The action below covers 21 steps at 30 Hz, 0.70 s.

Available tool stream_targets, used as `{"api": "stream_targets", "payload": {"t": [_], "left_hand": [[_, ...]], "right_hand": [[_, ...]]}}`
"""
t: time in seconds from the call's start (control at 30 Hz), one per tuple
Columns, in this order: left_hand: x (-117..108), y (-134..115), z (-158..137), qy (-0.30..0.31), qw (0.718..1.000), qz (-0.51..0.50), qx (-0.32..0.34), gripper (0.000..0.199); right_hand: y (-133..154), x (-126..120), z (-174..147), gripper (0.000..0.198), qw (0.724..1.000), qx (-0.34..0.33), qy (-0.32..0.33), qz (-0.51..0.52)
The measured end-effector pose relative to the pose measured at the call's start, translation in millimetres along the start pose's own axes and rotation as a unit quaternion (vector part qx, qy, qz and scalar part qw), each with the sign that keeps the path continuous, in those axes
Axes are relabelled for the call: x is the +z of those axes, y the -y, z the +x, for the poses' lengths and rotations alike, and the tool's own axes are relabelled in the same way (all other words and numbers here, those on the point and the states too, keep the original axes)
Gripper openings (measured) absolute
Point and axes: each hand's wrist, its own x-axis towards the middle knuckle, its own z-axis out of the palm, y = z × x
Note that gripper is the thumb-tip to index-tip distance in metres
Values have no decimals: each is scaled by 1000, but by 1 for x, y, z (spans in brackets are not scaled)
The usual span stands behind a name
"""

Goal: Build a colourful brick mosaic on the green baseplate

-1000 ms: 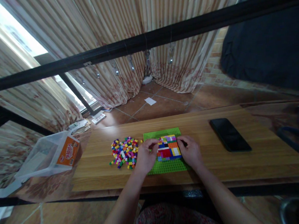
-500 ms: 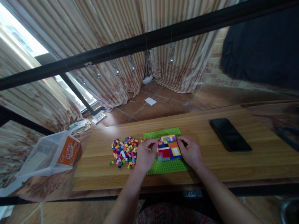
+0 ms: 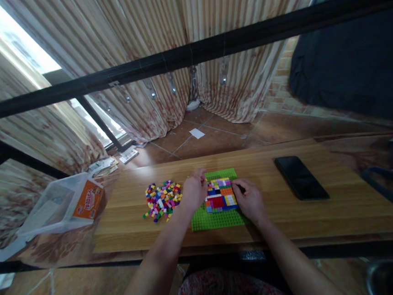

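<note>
No text can be read with certainty. The boldest lettering stands on the orange label (image 3: 88,203) at the end of the clear plastic box (image 3: 50,207), left of the table: a slanting line of large white characters, too blurred to make out. A small round emblem sits at the label's left side, beside the first character, also too small to tell. On the floor by the window frame, a flat white packet (image 3: 129,155) carries a row of dark print, likewise illegible. The stacked papers (image 3: 102,166) next to it show faint marks, blurred beyond reading, with no single letter or number distinguishable.
</note>
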Motion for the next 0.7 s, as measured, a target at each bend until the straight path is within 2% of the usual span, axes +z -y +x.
{"api": "stream_targets", "payload": {"t": [0.13,0.3,0.7], "left_hand": [[0,-7,7,50,998,37,12,47],[2,-10,9,73,996,48,22,48],[-2,-6,8,60,998,-21,-1,35]], "right_hand": [[0,0,0,25,1000,-2,0,0],[1,0,-1,25,1000,-2,-8,1],[0,1,0,25,1000,3,-3,4]]}}
